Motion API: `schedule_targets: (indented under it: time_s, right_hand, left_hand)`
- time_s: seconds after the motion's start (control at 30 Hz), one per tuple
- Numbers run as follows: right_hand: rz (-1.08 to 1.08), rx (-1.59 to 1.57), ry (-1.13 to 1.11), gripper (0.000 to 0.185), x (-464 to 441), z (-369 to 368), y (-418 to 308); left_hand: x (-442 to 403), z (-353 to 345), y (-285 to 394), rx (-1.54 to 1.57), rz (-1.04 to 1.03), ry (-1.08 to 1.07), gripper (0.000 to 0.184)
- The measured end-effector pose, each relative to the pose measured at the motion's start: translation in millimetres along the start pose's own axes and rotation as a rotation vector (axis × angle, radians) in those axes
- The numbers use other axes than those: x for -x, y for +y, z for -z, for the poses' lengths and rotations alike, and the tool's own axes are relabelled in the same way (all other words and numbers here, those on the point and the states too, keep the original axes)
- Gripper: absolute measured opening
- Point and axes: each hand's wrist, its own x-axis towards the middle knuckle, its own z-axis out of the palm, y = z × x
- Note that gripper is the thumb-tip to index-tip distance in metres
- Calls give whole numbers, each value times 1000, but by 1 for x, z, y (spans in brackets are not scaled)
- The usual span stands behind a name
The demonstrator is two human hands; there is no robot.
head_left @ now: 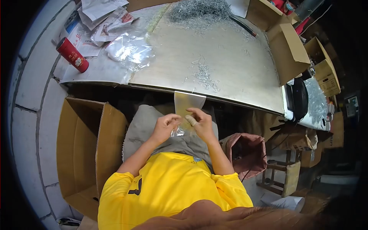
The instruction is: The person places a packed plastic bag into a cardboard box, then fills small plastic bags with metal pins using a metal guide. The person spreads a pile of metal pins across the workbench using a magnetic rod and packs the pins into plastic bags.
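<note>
Over my lap, my left hand (165, 126) is closed, its fingers bent inward toward the right hand. Whatever lies in its fingertips is too small to make out. My right hand (201, 123) faces it with bent fingers, the index finger and thumb apart. A pale covering wraps its thumb. Between and just below the hands is a shiny piece of clear plastic (178, 132); I cannot tell whether either hand grips it. Behind the fingers, a whitish-yellow sheet (188, 100) hangs from the table's front edge. Small metal pins (205, 76) lie scattered on the table (237, 84) beyond.
A large heap of metal pins (199, 13) lies at the back beside a dark rod (243, 26). Clear plastic bags (130, 50) and a red canister (73, 55) sit at the left. A cardboard box (78, 145) and a reddish sack (247, 153) flank my legs.
</note>
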Motion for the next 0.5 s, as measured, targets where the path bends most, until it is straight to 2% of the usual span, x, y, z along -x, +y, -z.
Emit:
schedule_targets:
  time_s: [0.03, 0.1, 0.13, 0.17, 0.27, 0.3, 0.43, 0.5]
  right_hand:
    - [-95, -240, -17, 34, 6, 3, 2]
    - [-135, -279, -103, 37, 11, 8, 2]
    - [-170, -319, -186, 39, 14, 10, 1]
    - [-34, -211, -163, 41, 18, 1, 21]
    - [49, -30, -183, 42, 28, -8, 17]
    - [0, -111, -161, 40, 30, -10, 11]
    - [-110, -74, -228, 38, 30, -2, 19]
    - [-240, -16, -512, 30, 35, -1, 18]
  left_hand:
    - [1, 1, 2, 2, 4, 1, 12]
    - [4, 7, 7, 54, 175, -44, 11]
    - [6, 10, 6, 56, 181, -46, 11]
    - [8, 12, 3, 72, 217, -95, 10]
    - [12, 13, -9, 122, 275, -197, 9]
    - [12, 14, -13, 152, 290, -248, 9]
    - [12, 29, -25, 53, 299, -327, 6]
    - [10, 31, -25, -63, 398, -430, 4]
